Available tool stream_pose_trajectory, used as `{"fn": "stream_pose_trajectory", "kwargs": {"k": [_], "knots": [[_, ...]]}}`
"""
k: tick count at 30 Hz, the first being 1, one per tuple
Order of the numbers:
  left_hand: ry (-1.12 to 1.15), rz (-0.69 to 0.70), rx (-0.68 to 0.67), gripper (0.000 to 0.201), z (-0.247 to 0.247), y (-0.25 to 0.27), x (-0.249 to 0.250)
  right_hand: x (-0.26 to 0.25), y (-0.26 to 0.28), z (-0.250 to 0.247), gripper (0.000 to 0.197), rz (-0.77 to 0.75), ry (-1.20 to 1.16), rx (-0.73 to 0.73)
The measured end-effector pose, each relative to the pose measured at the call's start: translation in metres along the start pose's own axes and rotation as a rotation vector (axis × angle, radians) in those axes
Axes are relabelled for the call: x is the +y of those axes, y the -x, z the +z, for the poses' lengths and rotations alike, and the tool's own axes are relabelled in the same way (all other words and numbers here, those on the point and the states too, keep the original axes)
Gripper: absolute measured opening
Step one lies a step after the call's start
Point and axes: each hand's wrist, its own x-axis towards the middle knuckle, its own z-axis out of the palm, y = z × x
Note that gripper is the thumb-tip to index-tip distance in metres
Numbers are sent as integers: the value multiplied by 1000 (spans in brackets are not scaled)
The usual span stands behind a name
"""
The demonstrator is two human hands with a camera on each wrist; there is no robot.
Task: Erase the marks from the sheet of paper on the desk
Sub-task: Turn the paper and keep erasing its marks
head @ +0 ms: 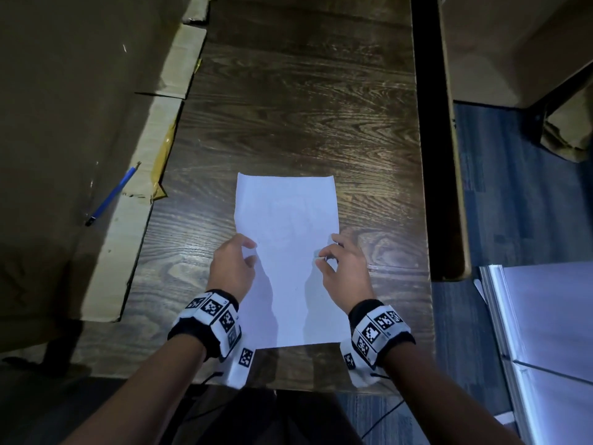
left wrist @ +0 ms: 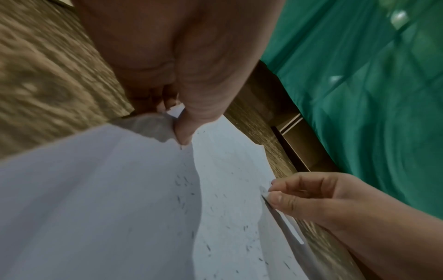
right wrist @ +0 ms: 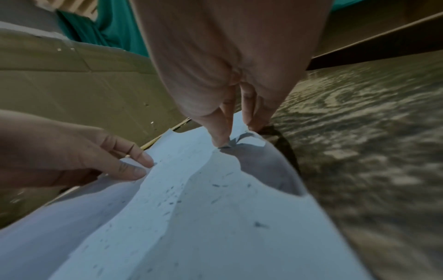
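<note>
Both hands, left hand [head: 231, 263] and right hand [head: 344, 265], pinch the sheet's [head: 286, 203] side edges.

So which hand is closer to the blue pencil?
The left hand, pinching the left edge of the sheet of paper. The blue pencil lies on the cardboard off to that side; the right hand pinches the opposite edge, farther away.

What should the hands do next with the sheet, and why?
Probably lift and tilt the sheet to tip off the dark crumbs scattered over it. The left hand and the right hand each pinch a side edge, and both edges are raised off the desk.
</note>
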Motion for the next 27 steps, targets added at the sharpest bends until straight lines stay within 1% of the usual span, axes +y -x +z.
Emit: {"fn": "stream_pose_trajectory", "kwargs": {"k": [2, 3, 5, 6, 7, 9, 11, 13, 14, 19, 22, 25, 27], "knots": [[-57, 29, -14, 21, -4, 9, -8, 4, 11, 4, 7, -23, 34, -35], [-141, 68, 4, 27, -4, 14, -10, 6, 16, 5, 7, -43, 52, -42], [-321, 219, 90, 45, -4, 18, -8, 8, 20, 8, 7, -69, 77, -32], [-363, 312, 110, 53, -2, 16, -4, 8, 20, 8, 7, -74, 87, -24], [-376, 393, 75, 60, -1, 12, 3, 7, 18, 9, 6, -85, 108, -9], [-362, 484, -120, 79, 9, 2, 17, 3, 15, 10, 4, -114, 188, 28], [-414, 493, -293, 108, 22, -11, 28, -2, 12, 8, 3, -118, 230, 29], [-561, 483, -367, 130, 32, -22, 30, -6, 10, 5, 7, -115, 238, -5], [-615, 488, -374, 135, 35, -26, 28, -9, 7, 4, 10, -109, 247, -27], [-662, 544, -383, 139, 35, -35, 20, -30, -17, -2, 10, -71, 316, -116], [-668, 535, -394, 143, 36, -38, 20, -45, -38, -4, 12, -61, 360, -151], [-680, 520, -398, 147, 37, -38, 21, -46, -45, -3, 12, -61, 338, -131], [-669, 523, -405, 148, 38, -38, 21, -38, -31, 0, 11, -77, 321, -107]]}}
